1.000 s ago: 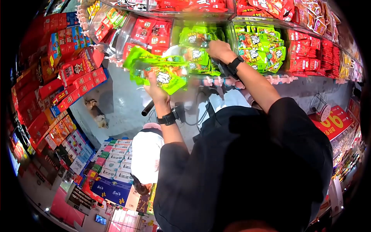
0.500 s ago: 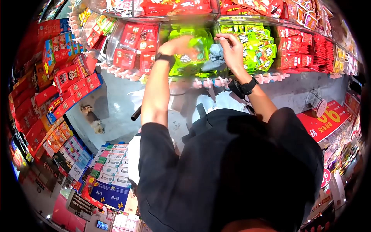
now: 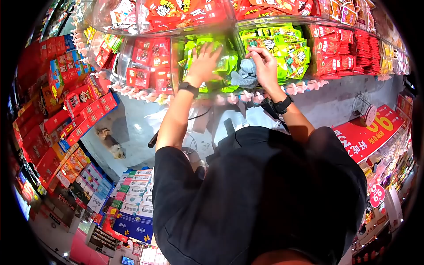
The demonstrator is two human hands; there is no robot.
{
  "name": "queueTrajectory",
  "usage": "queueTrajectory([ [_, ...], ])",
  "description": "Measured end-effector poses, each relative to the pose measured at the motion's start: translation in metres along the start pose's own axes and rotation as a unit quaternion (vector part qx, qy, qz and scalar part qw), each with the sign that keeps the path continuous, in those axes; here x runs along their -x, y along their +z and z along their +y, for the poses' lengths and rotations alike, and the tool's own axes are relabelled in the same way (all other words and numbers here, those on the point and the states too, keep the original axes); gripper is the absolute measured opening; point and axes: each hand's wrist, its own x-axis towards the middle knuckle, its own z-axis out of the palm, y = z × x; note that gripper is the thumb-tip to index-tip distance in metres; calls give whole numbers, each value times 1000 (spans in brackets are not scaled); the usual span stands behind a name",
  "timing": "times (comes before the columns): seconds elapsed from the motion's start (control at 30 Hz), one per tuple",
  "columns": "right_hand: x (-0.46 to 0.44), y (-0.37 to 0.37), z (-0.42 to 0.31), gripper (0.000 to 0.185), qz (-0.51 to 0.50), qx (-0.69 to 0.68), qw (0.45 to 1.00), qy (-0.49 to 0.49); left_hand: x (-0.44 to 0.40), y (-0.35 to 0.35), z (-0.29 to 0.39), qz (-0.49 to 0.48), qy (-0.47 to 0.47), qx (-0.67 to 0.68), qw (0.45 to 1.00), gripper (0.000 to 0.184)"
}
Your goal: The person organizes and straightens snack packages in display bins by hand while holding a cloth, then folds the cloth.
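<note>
Bending over the display, has the right hand (image 3: 266,70) against a blue-grey cloth (image 3: 244,75), right of upper centre; cannot tell whether clenched on it. Has freed the left hand (image 3: 202,65) of green snack packets (image 3: 229,64), apparently just set down, grip spread above them. Beyond, shows red snack packets (image 3: 187,17) along the top.

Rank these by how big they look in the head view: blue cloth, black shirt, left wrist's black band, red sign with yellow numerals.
Largest to smallest:
1. Black shirt
2. Red sign with yellow numerals
3. Blue cloth
4. Left wrist's black band
</note>
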Motion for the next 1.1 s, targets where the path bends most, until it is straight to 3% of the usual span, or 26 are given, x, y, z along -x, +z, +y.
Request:
queueTrajectory([
  [0.23, 5, 0, 3, 18, -9, 21, 1000, -9, -36, 6, -28, 42, 88, 29, 995, 87],
  [0.3, 10, -1, 3, 19, -11, 30, 999, -6, -43, -4, -28, 46, 50, 58, 996, 85],
  [0.43, 14, -2, 4, 19, -15, 43, 999, -16, -33, 16, -17, 199, 58, -44, 977, 90],
  [0.57, 17, -2, 2, 19, -25, 41, 999, -15, -12, 11, -9, 63, -56, 9, 996, 99],
  [0.7, 15, -1, 6, 19, -36, 50, 998, -24, -1, 22, 2, -35, 67, 27, 997, 83],
  [0.73, 18, -1, 7, 19, -37, 51, 998, -19, 9, 9, 12, -15, 100, 22, 995, 73],
  [0.83, 17, 0, 10, 19, -47, 41, 998, -24, 10, -15, 19, -146, 104, 90, 980, 71],
  [0.87, 15, -1, 11, 19, -47, 41, 998, -29, 6, -27, 21, -178, 76, 118, 974, 59],
  [0.97, 16, -2, 11, 19, -44, 41, 998, -29, -8, -6, 2, 45, 21, 175, 983, 50],
  [1.0, 16, -3, 10, 19, -42, 42, 998, -23, -12, -7, 2, 100, 18, 109, 989, 44],
  [1.1, 17, -4, 10, 19, -42, 43, 998, -18, -28, 47, -26, 129, 25, 34, 991, 43],
])
